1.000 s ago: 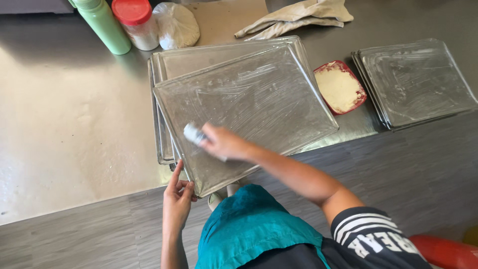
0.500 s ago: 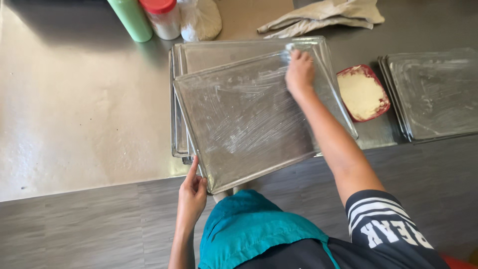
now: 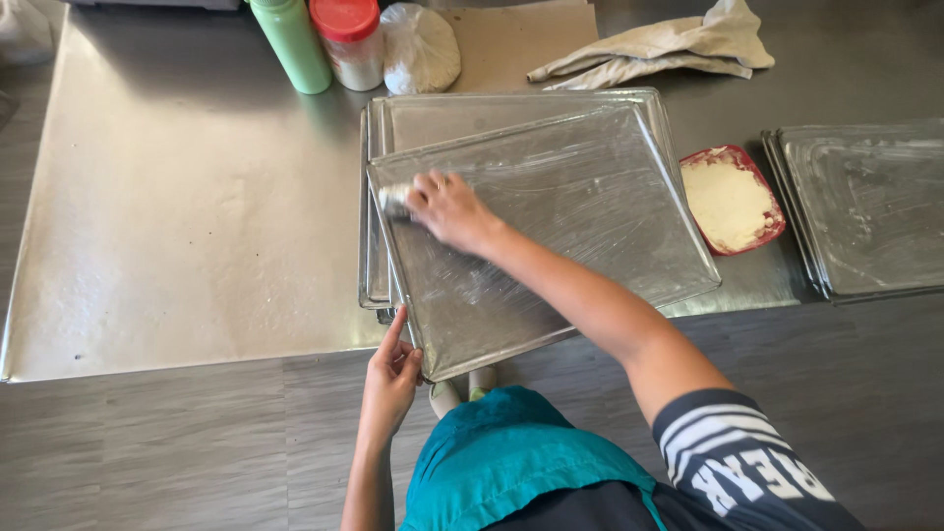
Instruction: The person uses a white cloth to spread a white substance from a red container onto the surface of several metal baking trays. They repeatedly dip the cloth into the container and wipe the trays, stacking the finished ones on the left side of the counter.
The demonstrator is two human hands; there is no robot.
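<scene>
A greased metal baking tray (image 3: 590, 206) lies skewed on top of a stack of like trays (image 3: 379, 265) on a steel table. My right hand (image 3: 447, 208) presses a small white lump (image 3: 393, 201) against the tray's left part. My left hand (image 3: 391, 379) grips the tray's near left corner at the table's front edge.
A red dish of white powder (image 3: 730, 202) sits right of the tray. Further right lies another stack of smeared trays (image 3: 870, 206). At the back stand a green bottle (image 3: 292, 44), a red-lidded jar (image 3: 349, 41), a white bag (image 3: 420, 49) and a crumpled cloth (image 3: 669, 49).
My right hand swept from the tray's near left to its far right, then back to the left part. My left hand stayed on the near corner.
</scene>
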